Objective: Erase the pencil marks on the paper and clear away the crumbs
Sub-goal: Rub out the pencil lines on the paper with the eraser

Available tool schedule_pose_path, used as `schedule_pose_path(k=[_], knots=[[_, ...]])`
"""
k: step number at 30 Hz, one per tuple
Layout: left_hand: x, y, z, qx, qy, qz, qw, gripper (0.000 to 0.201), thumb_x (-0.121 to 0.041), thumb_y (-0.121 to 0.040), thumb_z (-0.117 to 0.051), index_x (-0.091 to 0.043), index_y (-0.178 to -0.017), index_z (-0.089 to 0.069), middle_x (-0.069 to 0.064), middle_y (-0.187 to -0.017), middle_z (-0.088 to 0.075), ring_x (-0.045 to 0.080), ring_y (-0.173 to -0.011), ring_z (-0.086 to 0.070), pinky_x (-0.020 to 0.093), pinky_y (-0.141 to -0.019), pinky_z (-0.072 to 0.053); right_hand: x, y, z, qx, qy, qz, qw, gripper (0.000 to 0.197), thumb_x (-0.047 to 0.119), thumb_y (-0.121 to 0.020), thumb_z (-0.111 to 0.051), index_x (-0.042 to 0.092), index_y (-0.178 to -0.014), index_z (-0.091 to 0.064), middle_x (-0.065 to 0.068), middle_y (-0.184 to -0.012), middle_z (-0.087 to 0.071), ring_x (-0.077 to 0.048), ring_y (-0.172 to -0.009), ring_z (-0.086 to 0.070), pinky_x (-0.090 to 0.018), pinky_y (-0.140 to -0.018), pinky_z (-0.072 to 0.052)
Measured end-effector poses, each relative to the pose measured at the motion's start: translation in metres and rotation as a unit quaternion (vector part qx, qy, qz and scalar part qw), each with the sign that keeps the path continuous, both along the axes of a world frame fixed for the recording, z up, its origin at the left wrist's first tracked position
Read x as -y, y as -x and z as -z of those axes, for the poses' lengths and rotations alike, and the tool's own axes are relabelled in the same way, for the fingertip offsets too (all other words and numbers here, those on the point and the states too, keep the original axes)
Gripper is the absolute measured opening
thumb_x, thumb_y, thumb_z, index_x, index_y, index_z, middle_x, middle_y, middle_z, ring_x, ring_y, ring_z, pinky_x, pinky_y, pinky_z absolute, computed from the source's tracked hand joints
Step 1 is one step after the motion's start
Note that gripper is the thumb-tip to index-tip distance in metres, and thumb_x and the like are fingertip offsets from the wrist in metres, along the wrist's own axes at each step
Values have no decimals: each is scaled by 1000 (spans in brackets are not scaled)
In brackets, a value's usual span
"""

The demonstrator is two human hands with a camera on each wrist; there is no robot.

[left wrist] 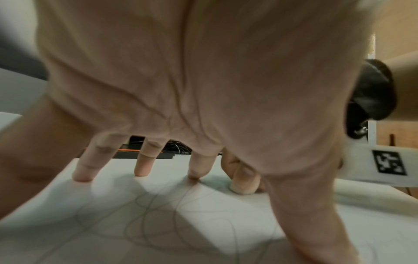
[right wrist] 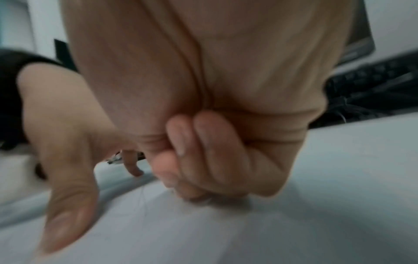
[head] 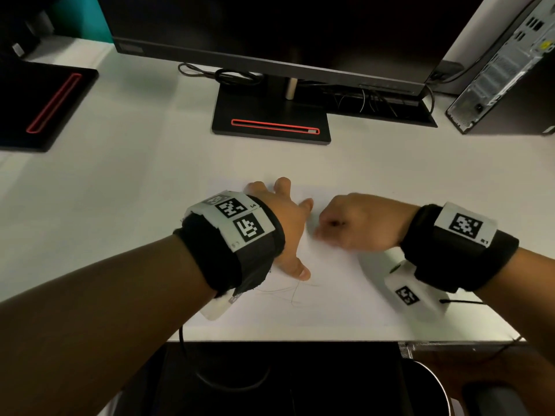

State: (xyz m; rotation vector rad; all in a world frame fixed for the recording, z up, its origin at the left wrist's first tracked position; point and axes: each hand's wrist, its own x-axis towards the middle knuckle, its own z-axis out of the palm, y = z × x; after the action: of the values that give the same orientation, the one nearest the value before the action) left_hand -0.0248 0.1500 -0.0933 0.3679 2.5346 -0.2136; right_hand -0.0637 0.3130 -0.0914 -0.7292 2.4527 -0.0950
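A white sheet of paper (head: 330, 289) lies on the white desk near its front edge, with thin looping pencil marks (head: 292, 292) on its near left part; the same marks (left wrist: 158, 214) show under my palm in the left wrist view. My left hand (head: 288, 229) is spread flat, fingertips (left wrist: 82, 176) pressing the sheet down. Just to its right, my right hand (head: 354, 223) is curled with its fingertips (right wrist: 181, 178) on the paper, pinching a small pale eraser (left wrist: 239, 188) that is mostly hidden. The right wrist view is blurred. I cannot make out any crumbs.
A black monitor (head: 270, 31) on a black stand (head: 270, 121) with a red slot stands behind the paper. A second black stand (head: 45, 106) sits at the far left, a computer tower (head: 504, 70) at the far right, and cables (head: 228, 75) behind. The desk's front edge (head: 300, 340) is close.
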Motion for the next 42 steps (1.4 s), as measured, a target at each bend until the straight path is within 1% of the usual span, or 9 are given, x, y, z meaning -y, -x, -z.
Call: schedule_pose_path(k=[4, 7, 10, 14, 17, 22, 26, 30, 42], knots=[[-1, 0, -1, 2, 4, -1, 1000, 122, -83, -66, -66, -33, -158, -3, 13, -151, -15, 46, -130, -34, 50, -91, -46, -8, 20, -4, 4, 20, 69, 997, 45, 39, -98, -51, 7, -68, -62, -1, -59, -60, -18, -55, -52, -38, -67, -51], [-1, 0, -2, 3, 5, -2, 1000, 121, -83, -67, -67, -33, -158, -4, 13, -150, -15, 47, -130, -34, 50, -91, -46, -2, 13, 0, -10, 19, 37, 999, 46, 39, -101, -47, 7, -70, -60, -3, -67, -62, -18, -62, -53, -35, -67, -47], [-1, 1, -1, 1, 3, 4, 1000, 119, -82, -68, -66, -32, -157, -7, 13, -148, -17, 46, -128, -36, 45, -83, -43, 0, 12, 3, 8, 24, 42, 999, 46, 39, -100, -49, 5, -70, -60, -1, -60, -57, -17, -55, -50, -32, -61, -47], [-1, 0, -2, 4, 5, 4, 1000, 121, -83, -67, -66, -33, -158, -4, 14, -151, -14, 46, -130, -34, 49, -91, -46, -9, 30, -4, -26, 26, 91, 995, 46, 37, -101, -49, 8, -67, -61, -4, -65, -64, -19, -61, -56, -36, -67, -50], [1, -1, -2, 6, -2, 0, 1000, 118, -82, -67, -67, -33, -157, -8, 13, -149, -16, 47, -129, -34, 48, -89, -44, 1, 18, 3, -10, 14, 42, 999, 46, 39, -100, -47, 12, -63, -53, -2, -63, -57, -19, -61, -50, -34, -63, -44], [-1, -1, -4, 3, 10, 8, 1000, 120, -82, -69, -65, -31, -158, -3, 14, -151, -15, 45, -130, -34, 46, -91, -44, -9, 33, -5, 1, 43, 134, 990, 41, 33, -99, -52, 10, -67, -62, 0, -57, -58, -17, -50, -50, -26, -54, -45], [-1, -1, -4, 4, 4, 5, 1000, 116, -82, -69, -66, -31, -156, -9, 14, -149, -17, 46, -129, -36, 47, -90, -43, 1, 22, 3, -2, 31, 79, 996, 46, 39, -101, -48, 11, -64, -58, 1, -56, -57, -17, -53, -50, -32, -60, -46], [-2, -1, -5, 4, 14, 10, 1000, 120, -82, -69, -65, -31, -158, -3, 15, -153, -14, 46, -132, -33, 48, -95, -43, -3, 33, -2, -4, 54, 141, 989, 43, 34, -100, -51, 10, -65, -60, -3, -56, -58, -17, -48, -50, -28, -56, -45], [0, 0, -2, 11, 1, -3, 1000, 118, -82, -67, -68, -32, -157, -8, 13, -150, -16, 47, -131, -32, 52, -95, -46, 4, 26, 1, 25, 53, 128, 990, 47, 38, -101, -49, 13, -62, -57, 0, -53, -53, -16, -46, -47, -27, -54, -44]])
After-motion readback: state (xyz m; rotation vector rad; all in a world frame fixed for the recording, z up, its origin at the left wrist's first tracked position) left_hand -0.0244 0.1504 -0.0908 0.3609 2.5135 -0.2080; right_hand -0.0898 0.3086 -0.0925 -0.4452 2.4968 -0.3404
